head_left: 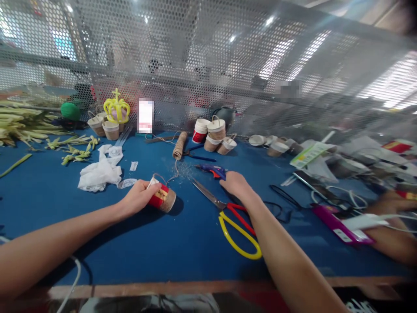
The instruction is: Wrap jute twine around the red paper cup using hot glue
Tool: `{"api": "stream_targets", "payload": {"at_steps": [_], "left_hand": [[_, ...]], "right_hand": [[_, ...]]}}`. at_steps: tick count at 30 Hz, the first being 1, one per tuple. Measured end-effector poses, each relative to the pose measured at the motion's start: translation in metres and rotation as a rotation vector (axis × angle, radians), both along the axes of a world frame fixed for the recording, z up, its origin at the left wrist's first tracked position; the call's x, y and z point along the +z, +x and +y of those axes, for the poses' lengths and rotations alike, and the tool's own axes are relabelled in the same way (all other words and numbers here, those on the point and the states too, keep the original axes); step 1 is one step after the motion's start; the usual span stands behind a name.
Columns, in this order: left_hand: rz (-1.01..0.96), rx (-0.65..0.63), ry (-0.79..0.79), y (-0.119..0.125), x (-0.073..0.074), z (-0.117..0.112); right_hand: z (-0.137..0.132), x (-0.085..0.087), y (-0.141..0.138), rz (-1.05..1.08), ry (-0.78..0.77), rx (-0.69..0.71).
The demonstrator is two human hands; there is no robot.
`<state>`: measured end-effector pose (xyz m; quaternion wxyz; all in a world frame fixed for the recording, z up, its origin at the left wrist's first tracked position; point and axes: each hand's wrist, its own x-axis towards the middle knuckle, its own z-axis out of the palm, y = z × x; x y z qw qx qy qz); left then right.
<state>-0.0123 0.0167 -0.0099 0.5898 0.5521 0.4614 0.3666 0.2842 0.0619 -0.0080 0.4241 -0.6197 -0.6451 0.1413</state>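
My left hand (140, 198) grips a small red paper cup (163, 198) partly wound with brown twine, tilted on its side above the blue table. From the cup a strand runs to the twine roll (180, 145) lying farther back. My right hand (235, 184) is closed round a blue glue gun (210, 170), its nozzle pointing left. Below that hand lie large scissors (224, 206) with one red and one yellow handle loop, blades pointing up and left. Clear bits of glue are scattered near the nozzle.
Twine-wrapped cups (216, 130) stand at the back, beside dark pliers (198, 155). Crumpled white paper (100, 174) and green husks (26, 124) lie left. At right are a purple power strip (340, 224), cables and another person's arm (391, 234). A perforated metal screen (182, 52) rises behind.
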Motion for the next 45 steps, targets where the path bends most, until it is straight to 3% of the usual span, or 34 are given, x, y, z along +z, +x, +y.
{"api": "stream_targets", "payload": {"at_steps": [3,7,9,11,13,18,24,31,38,45], "left_hand": [[0.001,0.007,-0.005,0.0,-0.001,0.001],[0.038,0.041,0.053,-0.002,-0.001,0.003],[0.089,0.038,0.091,-0.003,-0.002,0.004],[0.16,0.019,0.118,-0.004,-0.002,0.005],[0.237,0.003,0.141,-0.005,-0.002,0.006],[0.289,-0.011,0.145,-0.006,-0.003,0.008],[0.217,-0.015,0.082,-0.005,-0.003,0.013],[0.105,-0.038,0.003,-0.002,0.001,0.014],[0.159,-0.022,0.022,-0.003,-0.001,0.014],[0.176,-0.027,0.013,-0.002,0.002,0.013]], "right_hand": [[0.0,0.003,-0.002,0.028,-0.134,-0.064],[-0.019,0.031,-0.018,0.124,-0.195,-0.074],[-0.033,0.048,-0.033,0.213,-0.244,-0.011],[-0.046,0.061,-0.05,0.406,-0.45,0.155],[-0.056,0.065,-0.065,0.412,-0.527,0.273],[-0.072,0.058,-0.083,0.312,-0.452,0.432],[-0.09,0.059,-0.087,0.054,-0.466,0.37],[-0.097,0.048,-0.088,-0.264,-0.242,0.315],[-0.096,0.045,-0.086,-0.326,-0.188,0.355],[-0.097,0.044,-0.089,-0.38,-0.228,0.355]]}}
